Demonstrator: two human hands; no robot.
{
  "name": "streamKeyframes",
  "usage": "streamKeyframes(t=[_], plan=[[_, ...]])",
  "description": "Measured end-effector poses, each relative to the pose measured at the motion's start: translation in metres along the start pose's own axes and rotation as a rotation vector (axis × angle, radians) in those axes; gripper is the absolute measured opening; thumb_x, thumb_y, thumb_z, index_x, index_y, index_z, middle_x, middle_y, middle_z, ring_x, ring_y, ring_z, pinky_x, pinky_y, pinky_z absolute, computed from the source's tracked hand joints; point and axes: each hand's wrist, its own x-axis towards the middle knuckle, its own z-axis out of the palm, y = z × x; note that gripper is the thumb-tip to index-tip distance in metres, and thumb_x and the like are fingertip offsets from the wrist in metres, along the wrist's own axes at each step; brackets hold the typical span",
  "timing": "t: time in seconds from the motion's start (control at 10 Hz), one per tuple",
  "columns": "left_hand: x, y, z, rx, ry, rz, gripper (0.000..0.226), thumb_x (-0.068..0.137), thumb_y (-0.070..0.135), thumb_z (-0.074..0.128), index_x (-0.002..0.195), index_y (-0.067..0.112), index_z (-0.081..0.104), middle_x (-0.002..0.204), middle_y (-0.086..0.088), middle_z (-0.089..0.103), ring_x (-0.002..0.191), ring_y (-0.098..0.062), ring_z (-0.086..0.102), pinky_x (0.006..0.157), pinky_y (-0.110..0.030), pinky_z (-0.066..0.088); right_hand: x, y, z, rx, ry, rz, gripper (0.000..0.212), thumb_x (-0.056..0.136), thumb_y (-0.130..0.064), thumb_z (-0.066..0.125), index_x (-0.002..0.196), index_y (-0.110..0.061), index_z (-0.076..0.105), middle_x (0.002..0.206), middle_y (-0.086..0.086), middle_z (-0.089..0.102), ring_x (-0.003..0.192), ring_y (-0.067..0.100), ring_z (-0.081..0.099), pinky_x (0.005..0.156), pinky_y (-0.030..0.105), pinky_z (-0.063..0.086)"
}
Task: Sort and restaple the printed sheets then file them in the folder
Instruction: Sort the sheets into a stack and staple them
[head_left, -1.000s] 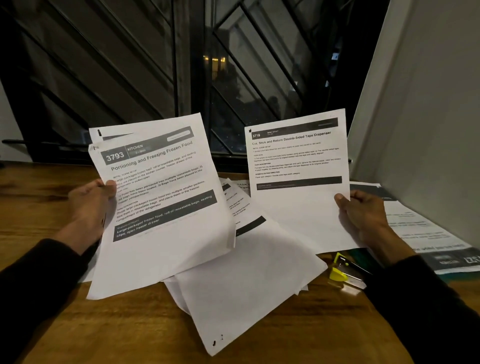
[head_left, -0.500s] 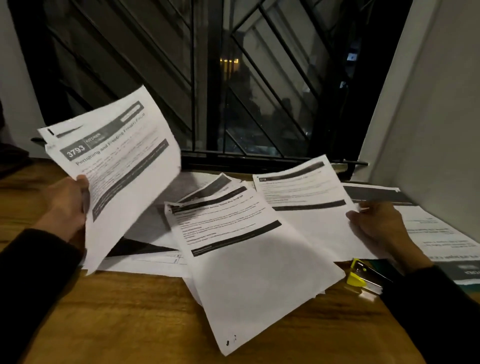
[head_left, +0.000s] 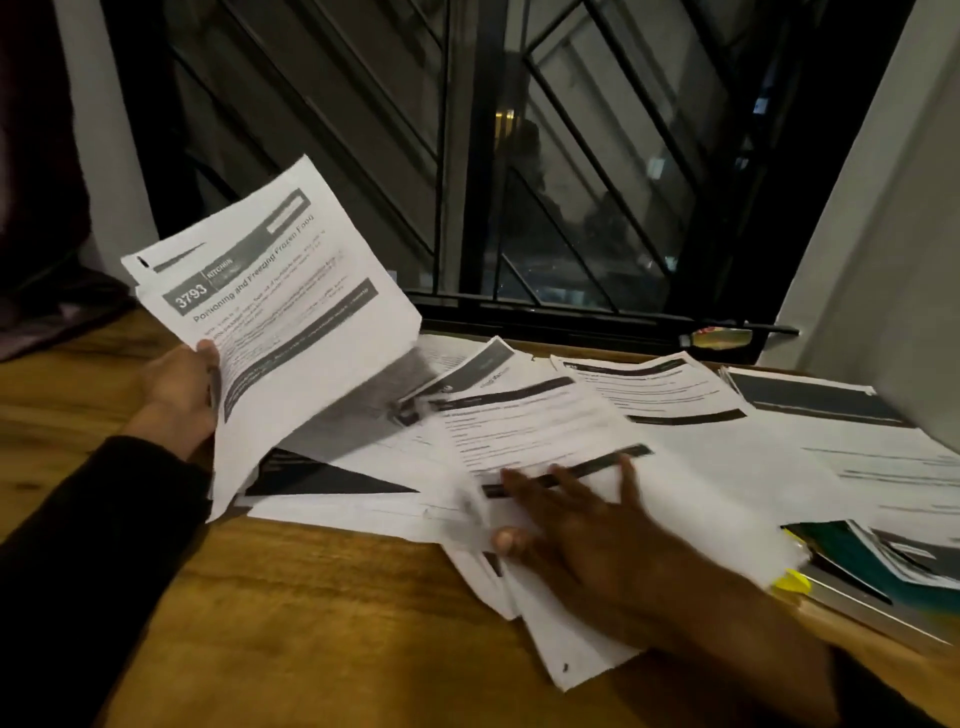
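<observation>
My left hand (head_left: 179, 384) grips the "3793" printed sheets (head_left: 291, 332) by their left edge and holds them tilted up above the table. My right hand (head_left: 576, 525) lies with spread fingers on the loose sheet (head_left: 524, 431) on top of the paper pile in the middle, its thumb at the sheet's near edge. More printed sheets (head_left: 660, 389) lie spread to the right. A stapler with a yellow tip (head_left: 792, 582) and a dark green folder (head_left: 831, 545) sit at the right, partly under papers.
The wooden table (head_left: 311, 613) runs under everything. A barred window (head_left: 467, 182) stands behind it, and a white wall panel (head_left: 883, 260) closes the right side. A screwdriver-like tool (head_left: 727, 336) lies on the sill.
My right hand let go of the sheet at the right and moved left onto the middle pile. My left hand kept the 3793 sheets raised at the left.
</observation>
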Motion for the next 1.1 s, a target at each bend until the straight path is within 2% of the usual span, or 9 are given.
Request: streamKeyframes(t=[0.1,0.2,0.4,0.5,0.6,0.7,0.8,0.9,1.1], plan=[[-0.081,0.035,0.033,0.105,0.05,-0.015,0.013,0.1,0.029,0.047,0.094,0.023,0.057,0.119,-0.008,0.062,0.103,-0.023,0.061,0.099,-0.04,0.049,-0.003,0.023,-0.012,-0.073,-0.029,0.227,0.08,0.079,-0.072,-0.002,0.152,-0.037,-0.004,0.16,-0.011,0.005,0.149,0.017,0.0,0.108,0.064,-0.021],[-0.095,0.037,0.042,0.083,0.041,0.016,0.02,0.104,0.023,0.042,0.086,0.024,0.051,0.104,-0.004,0.059,0.09,-0.017,0.058,0.094,-0.036,0.048,-0.002,0.024,-0.026,-0.147,0.035,0.312,0.086,0.078,-0.072,-0.002,0.152,-0.029,0.008,0.16,-0.003,0.015,0.148,0.022,0.011,0.111,0.064,-0.014],[-0.094,0.035,0.045,0.119,0.081,0.052,0.017,0.1,0.022,0.047,0.085,0.025,0.052,0.105,-0.005,0.058,0.084,-0.015,0.056,0.094,-0.037,0.047,0.035,-0.044,-0.036,0.015,0.277,-0.145,0.07,0.092,-0.059,0.046,0.146,-0.018,0.029,0.153,0.0,0.035,0.139,0.017,0.033,0.12,0.05,0.003],[-0.09,0.035,0.044,0.076,0.069,0.066,0.014,0.099,0.024,0.049,0.086,0.024,0.053,0.111,-0.007,0.057,0.087,-0.018,0.057,0.093,-0.038,0.048,0.062,-0.055,-0.036,-0.05,0.133,-0.121,0.062,0.092,-0.059,0.045,0.134,-0.013,0.042,0.14,0.01,0.046,0.13,0.027,0.04,0.112,0.046,0.024],[-0.092,0.036,0.043,0.027,0.091,0.01,0.01,0.1,0.026,0.049,0.098,0.019,0.057,0.109,-0.005,0.061,0.078,-0.013,0.06,0.083,-0.032,0.052,0.072,-0.055,-0.035,-0.058,0.102,-0.077,0.039,0.1,-0.043,0.041,0.121,-0.011,0.049,0.125,0.016,0.051,0.118,0.03,0.047,0.082,0.034,0.033],[-0.092,0.035,0.047,-0.017,0.125,-0.005,0.016,0.101,0.019,0.049,0.091,0.016,0.061,0.095,-0.002,0.069,0.072,-0.014,0.065,0.065,-0.027,0.056,0.07,-0.053,-0.035,-0.156,0.098,-0.147,0.024,0.099,-0.017,0.043,0.121,-0.01,0.05,0.118,0.014,0.051,0.104,0.025,0.051,0.072,0.029,0.032],[-0.1,0.037,0.053,-0.018,0.121,-0.021,0.021,0.102,0.015,0.049,0.083,0.016,0.059,0.086,0.0,0.067,0.064,-0.011,0.063,0.053,-0.024,0.053,0.065,-0.045,-0.046,-0.142,0.044,-0.206,0.027,0.098,-0.014,0.048,0.124,-0.013,0.053,0.12,0.01,0.053,0.1,0.021,0.051,0.069,0.027,0.038],[-0.094,0.036,0.053,-0.014,0.11,-0.008,0.018,0.101,0.016,0.05,0.086,0.018,0.06,0.099,-0.003,0.07,0.069,-0.013,0.065,0.059,-0.026,0.054,0.058,-0.036,-0.053,-0.112,0.056,-0.276,0.029,0.096,-0.022,0.056,0.124,-0.014,0.062,0.121,0.004,0.058,0.109,0.02,0.052,0.081,0.029,0.045],[-0.105,0.035,0.063,0.058,0.045,-0.011,0.018,0.101,0.014,0.049,0.089,0.016,0.061,0.104,-0.004,0.07,0.074,-0.015,0.066,0.062,-0.027,0.056,0.055,-0.029,-0.055,0.239,0.293,-0.228,0.03,0.079,-0.045,0.071,0.083,-0.015,0.074,0.079,0.002,0.068,0.073,0.014,0.06,0.06,0.03,0.048]])
